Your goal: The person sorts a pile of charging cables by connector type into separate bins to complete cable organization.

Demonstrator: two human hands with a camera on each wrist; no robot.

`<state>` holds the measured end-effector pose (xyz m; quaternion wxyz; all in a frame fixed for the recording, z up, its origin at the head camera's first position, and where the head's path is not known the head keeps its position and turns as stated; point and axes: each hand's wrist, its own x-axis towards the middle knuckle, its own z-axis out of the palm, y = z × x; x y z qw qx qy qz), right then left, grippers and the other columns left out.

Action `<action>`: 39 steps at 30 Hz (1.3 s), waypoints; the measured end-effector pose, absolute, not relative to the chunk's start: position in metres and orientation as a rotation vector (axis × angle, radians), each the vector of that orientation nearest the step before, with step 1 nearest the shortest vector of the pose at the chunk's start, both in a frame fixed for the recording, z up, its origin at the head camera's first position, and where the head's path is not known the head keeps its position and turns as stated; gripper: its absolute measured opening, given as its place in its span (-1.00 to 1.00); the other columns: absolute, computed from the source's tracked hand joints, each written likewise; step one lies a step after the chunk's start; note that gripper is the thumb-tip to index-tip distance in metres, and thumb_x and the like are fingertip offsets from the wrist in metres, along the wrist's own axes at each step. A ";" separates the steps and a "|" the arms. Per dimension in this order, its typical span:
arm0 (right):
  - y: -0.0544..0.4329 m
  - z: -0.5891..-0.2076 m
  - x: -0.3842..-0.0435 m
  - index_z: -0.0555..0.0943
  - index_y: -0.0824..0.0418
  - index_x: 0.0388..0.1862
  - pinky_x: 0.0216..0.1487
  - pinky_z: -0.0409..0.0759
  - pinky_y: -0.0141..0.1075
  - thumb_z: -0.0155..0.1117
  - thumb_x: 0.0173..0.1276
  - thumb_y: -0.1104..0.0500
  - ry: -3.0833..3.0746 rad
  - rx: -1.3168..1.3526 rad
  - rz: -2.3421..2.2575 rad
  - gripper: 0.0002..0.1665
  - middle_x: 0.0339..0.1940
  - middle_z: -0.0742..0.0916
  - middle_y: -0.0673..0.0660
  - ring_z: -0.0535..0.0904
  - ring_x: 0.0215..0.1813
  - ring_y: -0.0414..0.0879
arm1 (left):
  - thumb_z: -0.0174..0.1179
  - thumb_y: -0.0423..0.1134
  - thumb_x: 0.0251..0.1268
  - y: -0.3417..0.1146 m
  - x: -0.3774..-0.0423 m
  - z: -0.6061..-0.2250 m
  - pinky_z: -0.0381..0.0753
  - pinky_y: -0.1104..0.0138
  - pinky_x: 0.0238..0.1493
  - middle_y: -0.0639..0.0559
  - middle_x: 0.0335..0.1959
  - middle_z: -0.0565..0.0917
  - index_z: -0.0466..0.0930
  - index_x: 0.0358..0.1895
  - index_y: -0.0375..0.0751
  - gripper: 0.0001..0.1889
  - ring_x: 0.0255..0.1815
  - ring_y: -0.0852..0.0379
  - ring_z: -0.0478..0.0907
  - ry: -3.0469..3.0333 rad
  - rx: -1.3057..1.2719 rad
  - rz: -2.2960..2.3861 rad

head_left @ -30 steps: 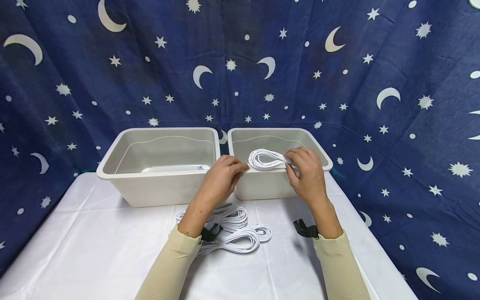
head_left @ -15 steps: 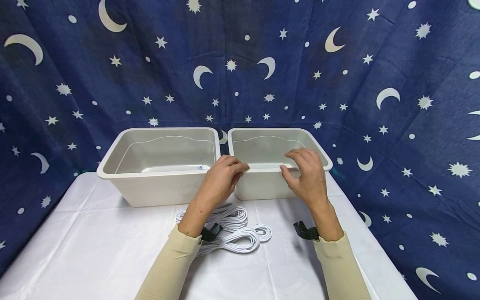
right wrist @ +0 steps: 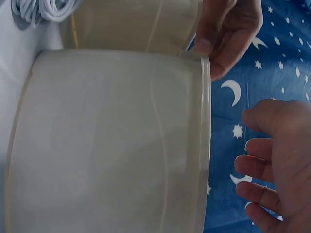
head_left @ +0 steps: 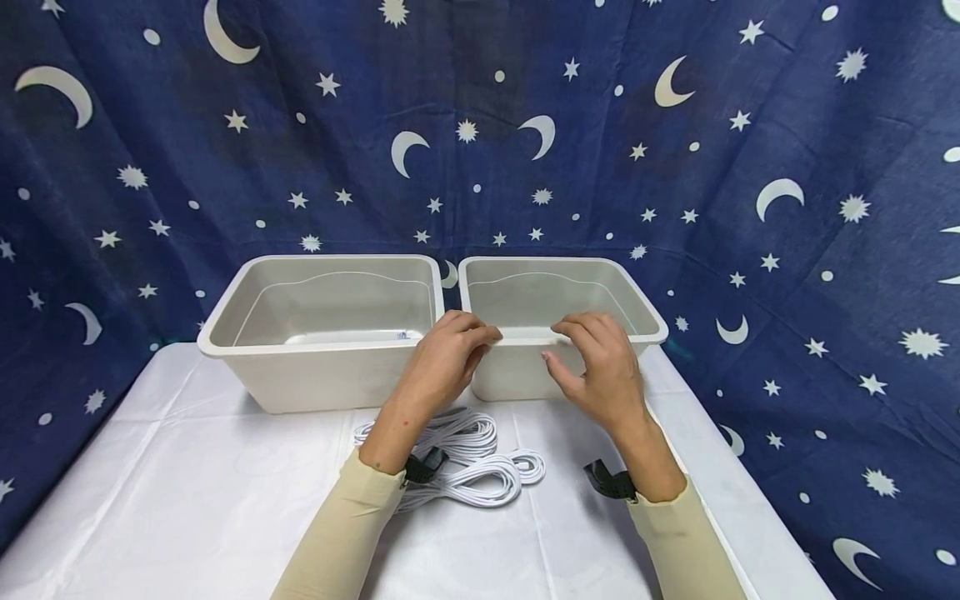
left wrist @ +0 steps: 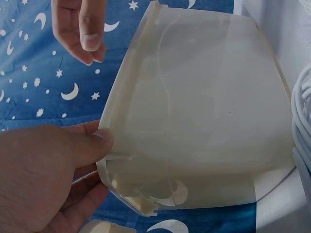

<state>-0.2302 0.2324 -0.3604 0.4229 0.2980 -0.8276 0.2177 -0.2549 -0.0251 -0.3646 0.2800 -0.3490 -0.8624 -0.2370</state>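
Right bin [head_left: 517,375]: upright on the desk, toward its far side. Judged light, stiff plastic, smooth enough to slide under a push; best taken by the rim [head_left: 536,342], on opposite sides if lifted. Left hand [head_left: 448,348]: pinching that rim near its near-left corner, thumb outside, fingers behind. Right hand [head_left: 600,362]: fingers apart and slightly bent, holding nothing, just beside the near rim. White cable coils [head_left: 483,483]: in a heap before the bins, partly hidden by the left forearm. Judged soft, limp and not fragile; best gripped where the strands gather, as loops may spread. Left bin [head_left: 322,379]: upright, just beside the right one. Desk [head_left: 187,492]: white-covered. Patterned curtain [head_left: 712,167]: behind.
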 end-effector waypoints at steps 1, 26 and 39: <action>0.231 -0.361 -0.228 0.75 0.30 -0.05 0.16 0.51 0.02 0.57 0.22 0.13 -2.076 0.750 0.542 -0.62 -0.07 0.78 0.17 0.62 0.06 0.18 | 0.32 -0.41 0.47 -0.025 -0.255 -0.364 0.60 0.24 0.23 0.09 -0.07 0.76 0.82 0.00 -0.05 -0.79 0.09 0.04 0.60 -2.311 -0.935 -0.633; 0.191 -0.385 -0.208 0.74 0.20 -0.08 0.06 0.63 -0.02 0.61 0.17 -0.02 -2.149 1.018 0.449 -0.57 -0.11 0.76 0.08 0.66 0.01 0.06 | 0.32 -0.37 0.49 -0.024 -0.255 -0.365 0.59 0.23 0.23 0.09 -0.05 0.76 0.81 0.04 -0.06 -0.80 0.11 0.04 0.60 -2.325 -0.937 -0.615; 0.163 -0.416 -0.199 0.74 0.11 -0.16 -0.02 0.57 -0.14 0.67 0.10 -0.19 -2.201 1.234 0.346 -0.50 -0.13 0.73 -0.04 0.61 -0.06 -0.07 | 0.31 -0.36 0.50 -0.025 -0.256 -0.365 0.59 0.23 0.22 0.10 -0.07 0.76 0.81 0.04 -0.06 -0.80 0.10 0.04 0.60 -2.309 -0.938 -0.617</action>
